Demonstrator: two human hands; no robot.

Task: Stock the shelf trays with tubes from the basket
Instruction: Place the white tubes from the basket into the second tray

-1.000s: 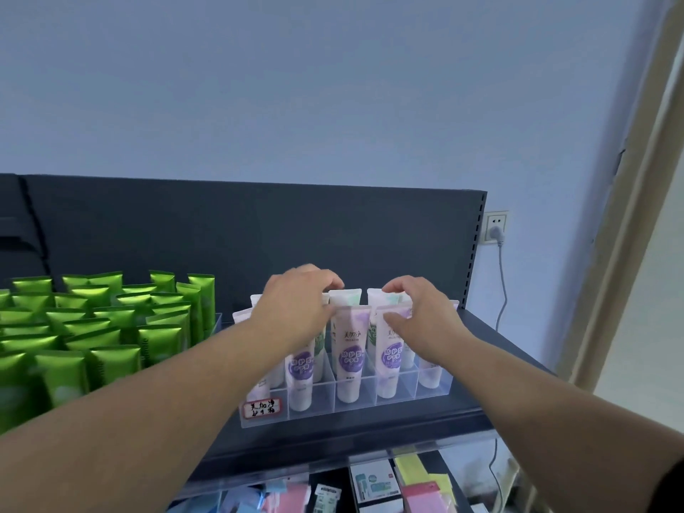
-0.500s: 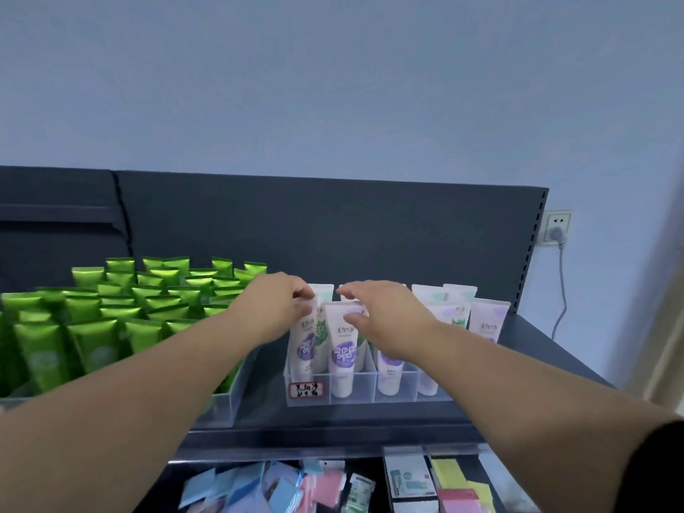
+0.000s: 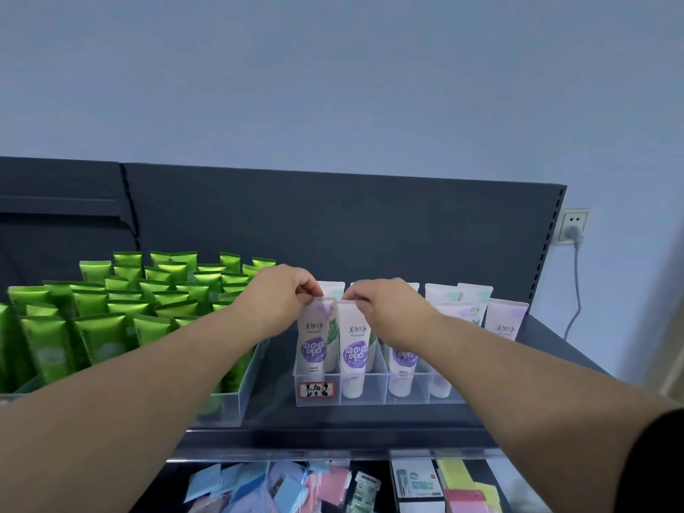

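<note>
Your left hand [image 3: 280, 302] has its fingers curled over and is pinching the crimped top edge of the leftmost tube [image 3: 314, 336] in the front row, a white one with a purple patch. Your right hand [image 3: 386, 313] has the same kind of curled pinch on the top of the second tube [image 3: 354, 351], right beside the first. Both tubes stand cap-down in the front slots of the clear tray [image 3: 407, 398], the left one tipped a bit. More white tubes [image 3: 506, 320] fill the slots behind and to the right. There's a handwritten label [image 3: 315, 389] on the tray's front left corner. The tray sits on the dark shelf [image 3: 370, 429], and a separate tray packed with green tubes [image 3: 111, 320] is just to its left.
</note>
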